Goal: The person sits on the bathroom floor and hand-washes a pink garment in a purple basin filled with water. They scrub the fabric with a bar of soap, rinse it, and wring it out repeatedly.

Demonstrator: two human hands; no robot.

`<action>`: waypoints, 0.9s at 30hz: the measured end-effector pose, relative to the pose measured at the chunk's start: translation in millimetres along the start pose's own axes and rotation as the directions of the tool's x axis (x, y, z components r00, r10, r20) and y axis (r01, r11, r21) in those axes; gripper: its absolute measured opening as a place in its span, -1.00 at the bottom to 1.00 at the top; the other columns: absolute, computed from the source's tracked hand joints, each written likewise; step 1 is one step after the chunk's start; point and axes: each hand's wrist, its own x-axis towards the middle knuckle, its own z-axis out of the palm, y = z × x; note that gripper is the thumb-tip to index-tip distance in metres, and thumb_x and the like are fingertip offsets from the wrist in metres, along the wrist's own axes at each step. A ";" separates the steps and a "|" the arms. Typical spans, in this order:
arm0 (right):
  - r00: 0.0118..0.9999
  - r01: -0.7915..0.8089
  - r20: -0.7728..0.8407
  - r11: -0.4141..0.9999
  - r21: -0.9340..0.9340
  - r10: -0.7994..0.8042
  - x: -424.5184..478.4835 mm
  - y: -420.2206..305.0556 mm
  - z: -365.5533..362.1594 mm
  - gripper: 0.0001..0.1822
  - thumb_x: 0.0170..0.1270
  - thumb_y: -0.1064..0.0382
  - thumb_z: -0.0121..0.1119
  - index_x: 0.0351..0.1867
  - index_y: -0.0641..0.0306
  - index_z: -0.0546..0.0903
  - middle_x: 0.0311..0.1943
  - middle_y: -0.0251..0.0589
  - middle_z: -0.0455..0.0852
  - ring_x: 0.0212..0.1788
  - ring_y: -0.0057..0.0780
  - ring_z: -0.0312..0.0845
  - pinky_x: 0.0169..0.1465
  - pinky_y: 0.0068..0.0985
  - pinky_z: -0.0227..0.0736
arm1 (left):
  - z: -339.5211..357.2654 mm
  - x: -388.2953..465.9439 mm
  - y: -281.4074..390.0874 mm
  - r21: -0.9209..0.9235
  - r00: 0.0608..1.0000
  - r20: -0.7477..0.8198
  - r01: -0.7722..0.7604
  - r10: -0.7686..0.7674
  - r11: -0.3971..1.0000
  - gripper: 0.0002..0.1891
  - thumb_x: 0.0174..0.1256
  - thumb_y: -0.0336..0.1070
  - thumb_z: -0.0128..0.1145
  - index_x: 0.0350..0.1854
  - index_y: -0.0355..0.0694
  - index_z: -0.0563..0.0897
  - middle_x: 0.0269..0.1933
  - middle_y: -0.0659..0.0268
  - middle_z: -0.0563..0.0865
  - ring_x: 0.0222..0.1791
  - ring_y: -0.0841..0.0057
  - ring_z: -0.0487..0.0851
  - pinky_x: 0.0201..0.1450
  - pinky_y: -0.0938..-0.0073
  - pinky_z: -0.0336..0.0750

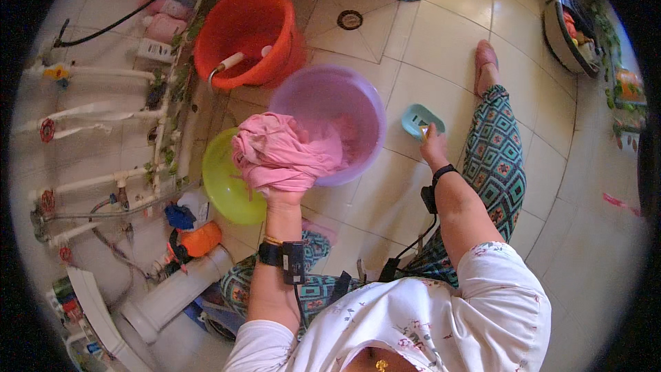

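A bunched pink cloth [286, 152] rests in my left hand [284, 196], which grips it from below and is largely covered by it. The cloth's right end hangs into a purple plastic basin [379, 108]; more pink fabric lies inside. Over at the right, my right hand [435, 145] reaches the near edge of a teal soap dish [413, 113] on the floor. Between its fingertips is a small yellowish piece [424, 132], possibly soap, mostly hidden by the fingers.
A red bucket [248, 26] with a white-handled tool [232, 61] stands behind the purple basin. A yellow-green basin [222, 175] is partly under the cloth. Pipes with red valves [47, 130] line the left wall. A floor drain [349, 19] lies ahead; a dark bin [565, 41] stands far right.
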 end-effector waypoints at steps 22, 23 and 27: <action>0.501 0.302 0.312 0.501 0.811 -0.807 -149.6 -297.2 -177.2 -0.72 0.20 0.28 0.00 -0.06 0.30 0.43 -0.30 -0.27 0.54 -0.27 -0.63 0.43 -0.26 -0.70 0.35 | -16.0 -21.5 62.9 0.859 0.951 0.257 -0.305 0.169 0.410 -0.56 0.27 -0.13 -0.15 0.15 -0.19 0.27 0.14 0.27 0.39 0.05 0.40 0.41 0.20 0.35 0.24; 0.682 0.180 0.206 0.434 0.883 -0.702 -151.1 -297.5 -180.4 -0.82 0.20 0.27 0.01 -0.20 0.29 0.46 -0.47 -0.35 0.52 -0.44 -0.68 0.40 -0.41 -0.76 0.31 | 3.1 -30.1 65.2 0.763 0.978 0.174 -0.207 0.113 0.612 -0.57 0.24 -0.13 -0.10 0.13 -0.17 0.29 0.11 0.28 0.41 0.05 0.44 0.41 0.18 0.37 0.26; 0.836 0.062 0.024 0.138 0.988 -0.548 -232.1 -329.1 -192.5 -0.77 0.21 0.25 -0.02 -0.14 0.27 0.45 -0.35 -0.32 0.52 -0.33 -0.60 0.42 -0.27 -0.69 0.35 | 30.7 -52.7 61.5 -0.224 0.990 0.141 0.049 -0.018 0.973 -0.61 0.21 -0.06 -0.09 0.03 -0.14 0.38 0.00 0.32 0.48 -0.02 0.49 0.44 0.10 0.38 0.32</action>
